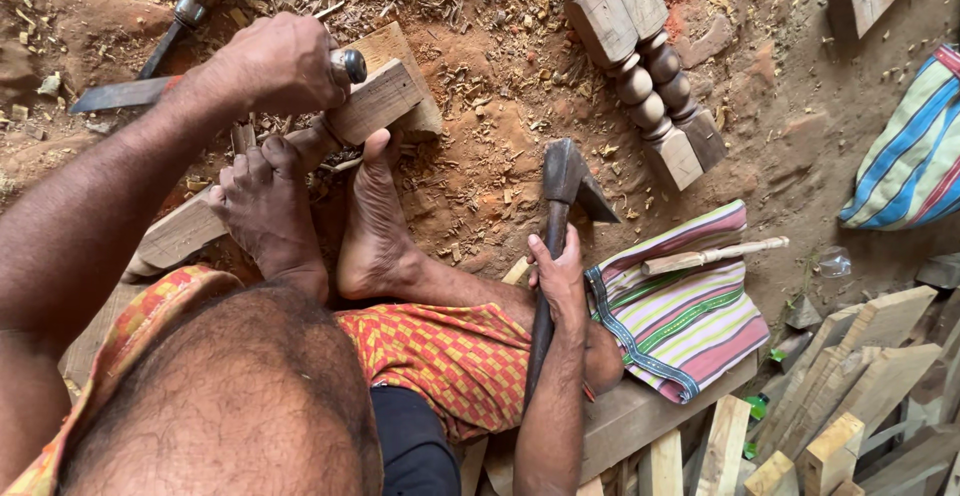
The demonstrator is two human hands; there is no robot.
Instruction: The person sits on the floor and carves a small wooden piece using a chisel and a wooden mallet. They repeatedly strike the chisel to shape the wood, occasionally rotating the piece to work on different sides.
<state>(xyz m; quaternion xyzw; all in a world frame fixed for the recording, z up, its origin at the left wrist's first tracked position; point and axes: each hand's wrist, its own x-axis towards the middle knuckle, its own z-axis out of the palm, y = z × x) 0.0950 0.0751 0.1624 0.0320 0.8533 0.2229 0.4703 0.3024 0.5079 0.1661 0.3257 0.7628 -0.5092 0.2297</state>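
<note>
Chisel [345, 66] gripped tight in our left hand [275, 61]; feet [330, 211] pin the wood [375, 101] steady; right hand [558, 276] fingers wrap the hammer [560, 191].

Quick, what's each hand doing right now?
Left hand: closed around a chisel handle set against the wooden block.
Right hand: closed around the hammer.

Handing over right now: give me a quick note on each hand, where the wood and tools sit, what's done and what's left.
Left hand: fist closed on a chisel handle, tool set against the wooden block.
Right hand: gripping the axe by its handle, head resting low near the ground, not raised.
Block lies across the dirt, pinned by both bare feet.
Nearby: second chisel upper left, turned legs upper right, striped bag by the right hand.
Done: chips litter the ground.
Left: cannot judge how far the cut has gone; the hand hides it.
</note>
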